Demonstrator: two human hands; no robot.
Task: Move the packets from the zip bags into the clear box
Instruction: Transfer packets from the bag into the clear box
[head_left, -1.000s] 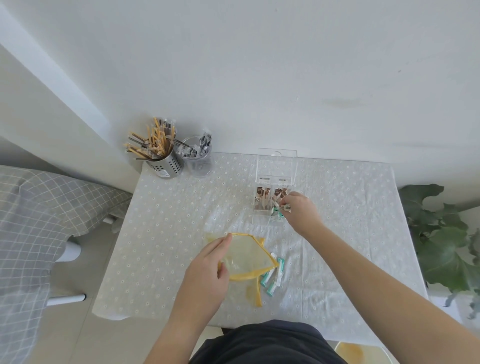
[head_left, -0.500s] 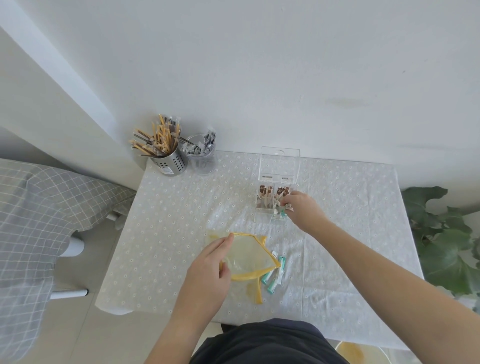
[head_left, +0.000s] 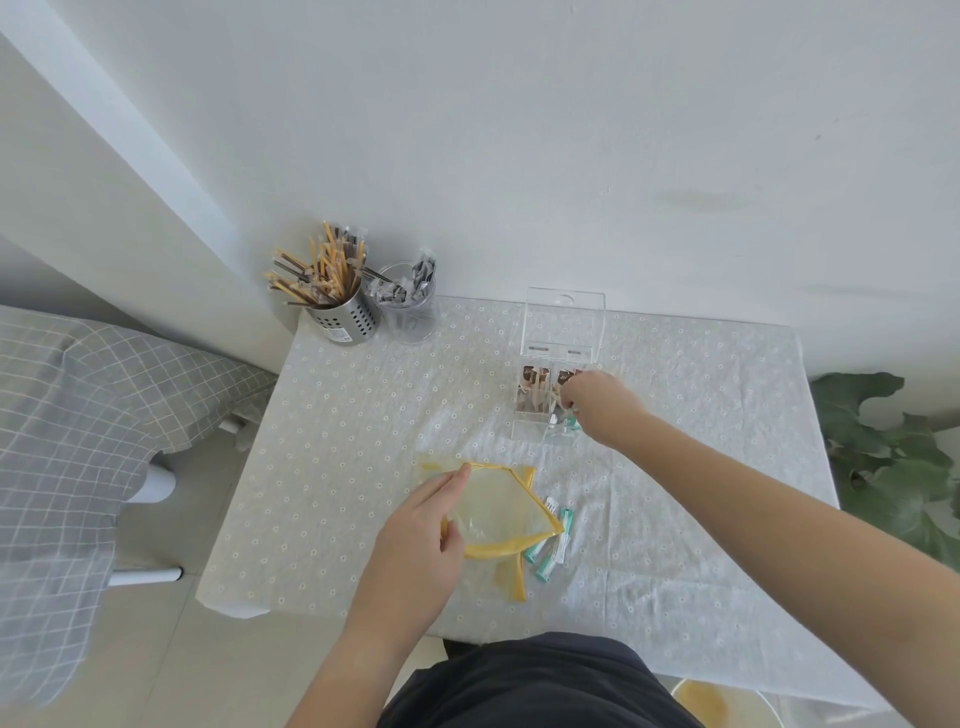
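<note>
A clear box (head_left: 530, 431) with its lid (head_left: 565, 322) raised stands at the table's middle back; brown packets (head_left: 535, 387) stand in its far part. My right hand (head_left: 597, 402) reaches into the box's right side, fingers closed around teal-and-white packets (head_left: 567, 423). My left hand (head_left: 421, 540) holds a yellow-edged zip bag (head_left: 493, 512) near the front of the table. A second yellow-edged bag (head_left: 511, 579) lies under it. Several teal-and-white packets (head_left: 553, 540) lie on the cloth just right of the bags.
A metal holder of wooden sticks (head_left: 340, 306) and a clear cup of grey sachets (head_left: 408, 304) stand at the back left. The table (head_left: 337, 467) has a white dotted cloth. A checked chair (head_left: 67, 441) sits left, a plant (head_left: 893, 467) right.
My right hand has pushed a little deeper into the box with the packets. My left hand stays on the zip bag.
</note>
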